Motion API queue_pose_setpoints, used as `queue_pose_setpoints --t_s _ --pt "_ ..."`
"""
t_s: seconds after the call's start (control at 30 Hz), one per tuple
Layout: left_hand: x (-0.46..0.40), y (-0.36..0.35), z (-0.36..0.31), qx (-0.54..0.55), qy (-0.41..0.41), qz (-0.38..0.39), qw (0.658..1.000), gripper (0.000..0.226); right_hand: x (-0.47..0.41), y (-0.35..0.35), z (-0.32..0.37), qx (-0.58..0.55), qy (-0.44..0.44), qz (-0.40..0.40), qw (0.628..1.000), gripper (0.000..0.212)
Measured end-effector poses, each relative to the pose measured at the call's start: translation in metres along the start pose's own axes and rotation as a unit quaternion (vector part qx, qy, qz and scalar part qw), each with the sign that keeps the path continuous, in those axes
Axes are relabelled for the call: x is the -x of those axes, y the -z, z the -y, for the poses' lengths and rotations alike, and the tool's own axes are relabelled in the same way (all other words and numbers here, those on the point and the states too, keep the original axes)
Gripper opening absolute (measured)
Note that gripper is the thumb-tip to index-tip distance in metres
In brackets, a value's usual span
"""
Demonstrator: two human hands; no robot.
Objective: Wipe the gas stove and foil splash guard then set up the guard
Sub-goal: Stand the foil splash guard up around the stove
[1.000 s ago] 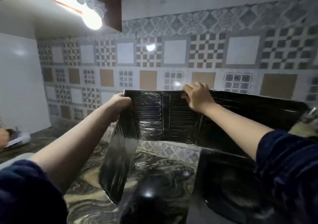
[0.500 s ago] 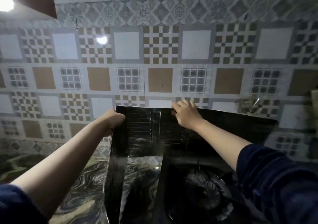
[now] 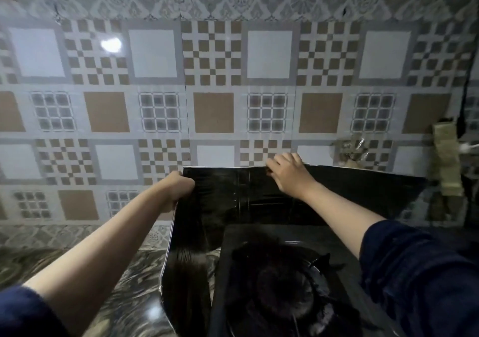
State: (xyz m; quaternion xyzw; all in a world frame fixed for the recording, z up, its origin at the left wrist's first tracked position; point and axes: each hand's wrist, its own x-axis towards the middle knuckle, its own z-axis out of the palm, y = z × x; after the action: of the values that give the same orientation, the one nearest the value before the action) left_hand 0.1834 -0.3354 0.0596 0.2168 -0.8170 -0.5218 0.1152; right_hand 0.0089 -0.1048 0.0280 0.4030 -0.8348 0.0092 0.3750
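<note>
Behind the black gas stove (image 3: 285, 285), a dark, shiny foil splash guard (image 3: 350, 194) stands upright in front of the patterned tile wall (image 3: 212, 77). It is folded into panels: a long back panel runs along the wall, and a narrower side panel (image 3: 186, 259) bends forward at the left side of the stove, with its lower edge near the marbled stone counter (image 3: 124, 285).

The left hand (image 3: 178, 189) is at the upper left corner of the guard, where the back panel and the side panel meet. Its fingers are curled closed around the foil edge and they grip it. The right hand (image 3: 287, 173) lies over the top edge of the back panel, about at its middle. Its fingers are bent over the edge and seem to pinch it, but the fingertips are hidden behind the foil. Both forearms are bare, with dark blue sleeves (image 3: 420, 272) pushed up.

The round burner (image 3: 282, 282) of the stove shows below the right arm.
</note>
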Motion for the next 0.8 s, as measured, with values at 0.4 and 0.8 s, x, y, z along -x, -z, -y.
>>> queue_pose_setpoints --t_s 0.4,0.8 --pt "-0.011 -0.020 -0.009 -0.046 -0.012 0.022 0.999 0.030 -0.005 -0.003 -0.035 -0.017 -0.017 0.051 0.998 0.017" --pt "-0.026 -0.056 -0.005 -0.109 -0.005 0.048 0.993 0.034 0.030 -0.034 -0.059 -0.045 -0.081 0.165 0.982 0.012"
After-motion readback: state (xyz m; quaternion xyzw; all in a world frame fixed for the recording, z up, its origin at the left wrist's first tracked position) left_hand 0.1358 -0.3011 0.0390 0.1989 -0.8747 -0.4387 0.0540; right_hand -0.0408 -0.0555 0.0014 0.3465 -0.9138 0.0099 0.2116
